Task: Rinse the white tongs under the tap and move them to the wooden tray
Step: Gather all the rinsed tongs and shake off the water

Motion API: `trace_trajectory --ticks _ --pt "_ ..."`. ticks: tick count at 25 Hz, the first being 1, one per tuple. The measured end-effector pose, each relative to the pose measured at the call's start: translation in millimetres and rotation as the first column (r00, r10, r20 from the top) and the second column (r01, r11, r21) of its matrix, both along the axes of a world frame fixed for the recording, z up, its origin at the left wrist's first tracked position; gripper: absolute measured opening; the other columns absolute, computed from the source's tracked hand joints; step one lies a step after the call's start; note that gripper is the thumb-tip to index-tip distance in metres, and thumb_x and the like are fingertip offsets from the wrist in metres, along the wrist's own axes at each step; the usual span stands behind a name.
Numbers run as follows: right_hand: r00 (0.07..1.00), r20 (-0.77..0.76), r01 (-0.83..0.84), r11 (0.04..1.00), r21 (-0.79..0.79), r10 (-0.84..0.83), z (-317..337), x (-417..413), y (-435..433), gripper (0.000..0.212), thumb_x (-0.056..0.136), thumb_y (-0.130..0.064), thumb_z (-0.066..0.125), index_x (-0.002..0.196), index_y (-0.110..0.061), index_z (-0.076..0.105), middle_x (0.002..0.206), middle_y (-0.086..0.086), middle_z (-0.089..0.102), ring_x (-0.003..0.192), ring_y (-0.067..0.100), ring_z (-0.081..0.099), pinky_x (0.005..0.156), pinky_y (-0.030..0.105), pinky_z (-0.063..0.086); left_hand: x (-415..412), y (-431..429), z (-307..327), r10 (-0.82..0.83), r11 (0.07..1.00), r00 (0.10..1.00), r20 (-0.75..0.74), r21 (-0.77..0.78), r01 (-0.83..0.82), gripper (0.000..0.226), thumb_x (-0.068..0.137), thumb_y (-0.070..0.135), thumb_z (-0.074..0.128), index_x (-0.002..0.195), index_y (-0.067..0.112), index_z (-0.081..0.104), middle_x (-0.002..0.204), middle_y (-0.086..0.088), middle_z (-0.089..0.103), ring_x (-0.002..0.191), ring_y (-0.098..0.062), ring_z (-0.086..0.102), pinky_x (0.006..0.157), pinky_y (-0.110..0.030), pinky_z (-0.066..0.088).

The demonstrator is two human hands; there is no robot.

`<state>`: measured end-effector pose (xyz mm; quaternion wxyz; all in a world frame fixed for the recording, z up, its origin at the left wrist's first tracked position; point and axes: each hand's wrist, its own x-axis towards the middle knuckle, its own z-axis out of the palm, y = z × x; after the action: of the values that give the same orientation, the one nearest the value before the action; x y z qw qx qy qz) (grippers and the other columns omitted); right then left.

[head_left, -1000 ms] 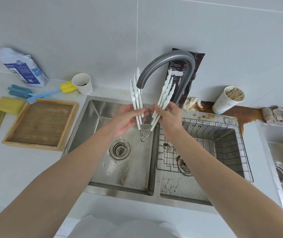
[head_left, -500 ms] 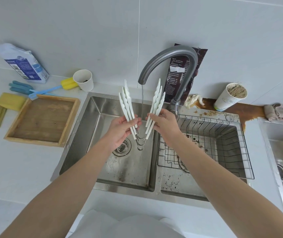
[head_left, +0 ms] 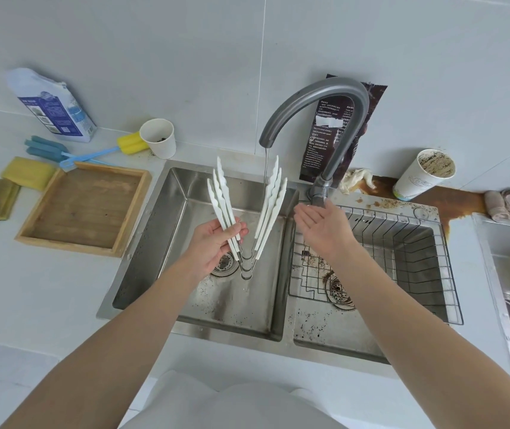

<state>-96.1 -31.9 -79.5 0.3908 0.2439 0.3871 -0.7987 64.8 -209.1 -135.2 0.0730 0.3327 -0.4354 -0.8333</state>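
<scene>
Three white tongs (head_left: 270,205) grasped in left fingers (head_left: 216,226) under tap (head_left: 309,97), right fingers (head_left: 306,215) relaxed

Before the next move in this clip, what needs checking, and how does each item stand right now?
1. Left hand grips the white tongs: ok.
2. Right hand free: ok, open near the tap base.
3. Water off: not ok, a thin water stream runs between the tong arms.
4. Tongs rinsed clean: cannot tell.
5. Wooden tray has bare room: ok.
</scene>
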Motion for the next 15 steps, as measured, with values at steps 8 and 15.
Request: trace_trajectory --ticks 8,15 --pt "0.989 0.06 0.136 0.989 -0.06 -0.132 8 -24 1 0.061 0.106 -0.021 0.036 0.153 0.006 0.009 0.158 0.026 0.023 0.147 0.036 0.026 0.121 0.044 0.024 5 -1 2 0.025 1.0 1.0 0.012 0.011 -0.025 0.024 0.085 0.002 0.068 0.109 0.003 0.066 0.107 -0.015 0.074 0.104 -0.027 0.07 0.088 -0.036 0.058" --pt "0.994 0.005 0.112 0.992 -0.064 -0.112 11 -40 -6 0.063 0.105 -0.019 0.039 0.153 0.006 0.008 0.159 0.026 0.02 0.148 0.035 0.023 0.121 0.043 0.023 10 -2 8 0.035 0.999 0.999 0.011 0.007 -0.036 0.024 0.086 0.001 0.067 0.109 0.003 0.065 0.105 -0.013 0.075 0.102 -0.026 0.071 0.083 -0.032 0.059"
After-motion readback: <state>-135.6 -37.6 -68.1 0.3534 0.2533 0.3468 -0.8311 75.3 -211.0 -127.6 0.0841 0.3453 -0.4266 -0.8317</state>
